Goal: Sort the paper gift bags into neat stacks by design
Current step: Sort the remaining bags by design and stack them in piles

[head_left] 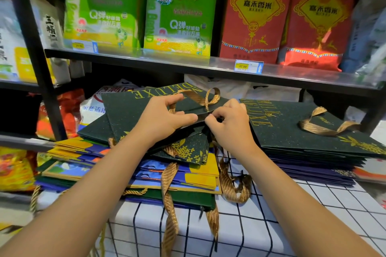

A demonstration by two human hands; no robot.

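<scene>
A dark green gift bag [125, 108] with gold "DELUXE" lettering and a gold ribbon handle [208, 96] lies flat on top of the mixed pile at centre. My left hand [165, 117] grips its upper edge, thumb on top. My right hand [227, 121] pinches the same edge just to the right. A neat stack of matching green bags [292, 131] sits to the right, above purple ones [313, 171]. Blue-and-yellow bags [200, 175] lie fanned under the held bag.
The bags rest on a white cloth with a black grid [271, 225]. A black shelf [167, 58] just above carries green and red rice packs. A black upright post [37, 52] stands at left. Loose gold ribbons [169, 200] hang over the front edge.
</scene>
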